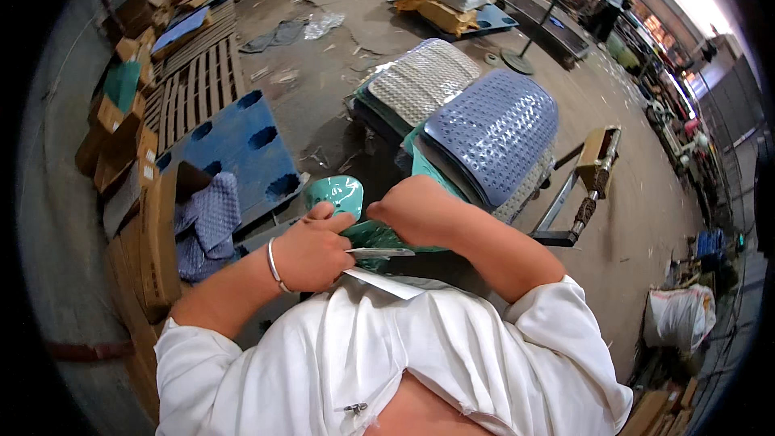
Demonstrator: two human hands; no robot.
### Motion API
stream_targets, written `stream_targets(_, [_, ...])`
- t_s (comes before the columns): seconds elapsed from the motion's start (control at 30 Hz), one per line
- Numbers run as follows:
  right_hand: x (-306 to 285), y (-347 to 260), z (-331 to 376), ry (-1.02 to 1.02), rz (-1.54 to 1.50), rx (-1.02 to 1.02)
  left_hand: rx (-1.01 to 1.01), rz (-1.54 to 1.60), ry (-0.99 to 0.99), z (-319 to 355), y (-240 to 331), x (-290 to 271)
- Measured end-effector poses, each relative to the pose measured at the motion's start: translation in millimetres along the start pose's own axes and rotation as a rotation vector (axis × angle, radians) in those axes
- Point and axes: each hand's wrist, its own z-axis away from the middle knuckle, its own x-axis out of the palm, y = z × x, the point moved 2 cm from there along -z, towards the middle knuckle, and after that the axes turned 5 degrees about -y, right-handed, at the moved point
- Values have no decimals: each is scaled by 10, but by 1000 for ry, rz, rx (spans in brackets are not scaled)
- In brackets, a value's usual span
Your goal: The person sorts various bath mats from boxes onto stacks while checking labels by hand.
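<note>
In front of my body, my left hand (311, 249) grips a glossy green sheet, perhaps a mat (339, 192), near its rounded end. Thin pale strips (379, 253) and a white card (386, 282) stick out by the same hand's lower fingers. Close to its right, my right hand (418, 211) is closed, knuckles up, over the green material; what its fingers hold is hidden. Just beyond stand two piles of bumpy mats, a grey-beige pile (428, 77) and a shiny blue-violet pile (496, 133). A turquoise edge shows under the blue pile.
On the left lie a blue plastic pallet (230, 153), a wooden pallet (194, 89), cardboard boxes (157, 234) and a crumpled violet mat (211, 218). A metal-framed stand (593, 178) is right of the piles. Far off are wrapped bundles (448, 8), a platform scale (545, 24) and a person (611, 8).
</note>
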Motion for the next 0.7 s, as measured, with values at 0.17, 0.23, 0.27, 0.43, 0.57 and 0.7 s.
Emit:
stream_targets(0.17, [-168,683,-44,78,-134,209,139,36,-59,-540,-768,-276])
stream_targets(0.23, [-200,976,-169,108,-140,252,165,-17,-129,-740,-1217,-298])
stream_targets(0.27, [-211,1156,-254,119,-172,305,154,-38,-112,-805,-1474,-269])
stream_targets(0.43, [-566,1968,-442,406,-385,302,109,-17,-45,-1124,-2710,-146])
stream_targets(0.57, [-1100,2232,-487,403,-534,385,214,-74,193,-1297,-3331,-876])
stream_targets(0.7, [-1283,2655,-634,463,-614,360,273,-250,219,-1422,-3740,-1675])
